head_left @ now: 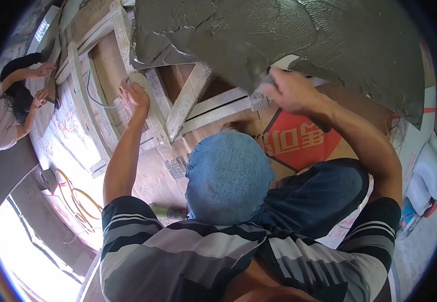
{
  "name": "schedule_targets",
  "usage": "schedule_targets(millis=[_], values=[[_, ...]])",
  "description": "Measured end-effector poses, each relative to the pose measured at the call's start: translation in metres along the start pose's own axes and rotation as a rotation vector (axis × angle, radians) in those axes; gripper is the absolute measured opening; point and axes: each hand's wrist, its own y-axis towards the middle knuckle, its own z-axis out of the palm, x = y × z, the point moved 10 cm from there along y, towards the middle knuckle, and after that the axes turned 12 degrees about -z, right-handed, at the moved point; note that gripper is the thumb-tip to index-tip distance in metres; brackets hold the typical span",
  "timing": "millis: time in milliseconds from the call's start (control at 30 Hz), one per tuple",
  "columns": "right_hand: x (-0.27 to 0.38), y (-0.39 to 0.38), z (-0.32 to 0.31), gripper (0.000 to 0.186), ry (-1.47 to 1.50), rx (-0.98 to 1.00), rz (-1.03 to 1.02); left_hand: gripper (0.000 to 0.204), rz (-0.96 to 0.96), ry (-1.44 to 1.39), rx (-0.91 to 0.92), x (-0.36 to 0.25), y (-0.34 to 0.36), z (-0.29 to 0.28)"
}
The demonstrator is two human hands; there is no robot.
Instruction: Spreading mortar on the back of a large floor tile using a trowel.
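Observation:
My left hand (135, 98) is closed around the end of a pale wooden bar (150, 108), part of a rough timber frame. My right hand (291, 91) grips a mortar-covered trowel (251, 83), its blade smeared by motion. A pale toothed edge (285, 62) shows just above that hand. The trowel is at the near edge of a large slab (359, 45) coated with wet grey mortar. Ridges and swirls mark the coating. The slab lies over the timber frame; the trowel's handle is mostly hidden by my fingers.
Printed cardboard (299, 138) lies under the frame, near my bent knees (228, 176). At the left, another person (19, 100) works with both hands. A yellow hose (80, 201) coils at lower left. White sacks (425, 176) stand at the right, and a green bottle (163, 211) lies near my left knee.

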Motion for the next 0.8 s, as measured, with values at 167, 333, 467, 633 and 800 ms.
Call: schedule_targets(millis=[167,333,467,633,800], values=[[0.013,-0.02,-0.001,0.04,0.043,0.162,-0.081,0.039,-0.019,0.007,-0.005,0.01,0.006,0.008],[-0.069,-0.063,-0.069,0.035,-0.137,-0.138,0.111,0.04,0.022,-0.005,-0.034,0.009,0.003,0.006],[-0.075,-0.12,-0.053,0.034,-0.221,-0.005,0.051,0.041,0.01,0.035,-0.02,0.004,0.001,0.003],[-0.067,-0.171,-0.063,0.031,-0.267,0.16,0.032,0.042,0.019,-0.029,-0.036,0.006,0.002,0.003],[-0.071,-0.101,-0.098,0.03,-0.314,-0.041,-0.043,0.04,0.038,0.209,-0.073,0.01,0.005,0.009]])
